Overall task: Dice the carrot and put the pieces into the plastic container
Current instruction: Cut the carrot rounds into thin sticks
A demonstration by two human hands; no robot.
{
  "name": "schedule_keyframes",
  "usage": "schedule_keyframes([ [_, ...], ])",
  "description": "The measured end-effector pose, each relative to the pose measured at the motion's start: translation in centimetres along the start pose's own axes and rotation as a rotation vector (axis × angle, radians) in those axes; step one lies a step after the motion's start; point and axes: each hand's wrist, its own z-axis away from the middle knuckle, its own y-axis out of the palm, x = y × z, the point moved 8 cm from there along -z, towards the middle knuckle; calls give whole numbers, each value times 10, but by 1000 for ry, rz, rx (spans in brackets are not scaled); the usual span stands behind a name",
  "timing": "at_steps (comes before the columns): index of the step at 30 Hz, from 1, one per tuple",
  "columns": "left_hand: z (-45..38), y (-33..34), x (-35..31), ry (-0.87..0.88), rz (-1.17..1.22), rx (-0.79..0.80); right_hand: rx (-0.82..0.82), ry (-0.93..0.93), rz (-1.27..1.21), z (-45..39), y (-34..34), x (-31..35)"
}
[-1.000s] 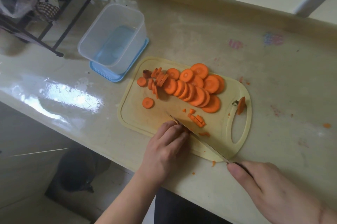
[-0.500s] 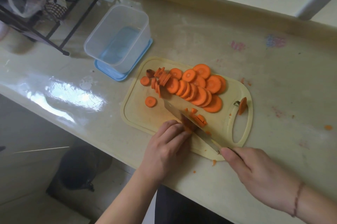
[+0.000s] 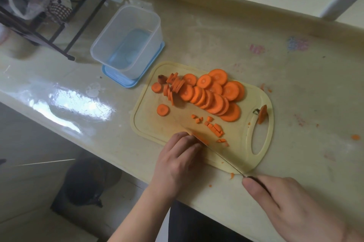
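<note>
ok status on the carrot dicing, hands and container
Right hand grips knife, blade down on cutting board. Left hand holds carrot at blade. Most slices undiced, few dice. Plastic container empty, path clear.

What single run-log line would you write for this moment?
dicing | left hand steadies carrot piece | right hand grips knife, cutting on board | slices remain | container empty

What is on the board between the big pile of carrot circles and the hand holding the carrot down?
In the head view, small diced carrot pieces lie on the cutting board between the carrot slices and the left hand.
</note>
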Motion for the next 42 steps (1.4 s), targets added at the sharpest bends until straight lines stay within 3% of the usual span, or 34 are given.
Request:
schedule_keyframes([
  [14,-1,-2,2,-17,3,-38,76,44,40,-16,18,15],
  [21,0,1,3,-28,11,-28,34,-58,-7,-46,24,34],
  [42,6,-5,1,17,2,-54,38,25,-38,1,11,-6],
])
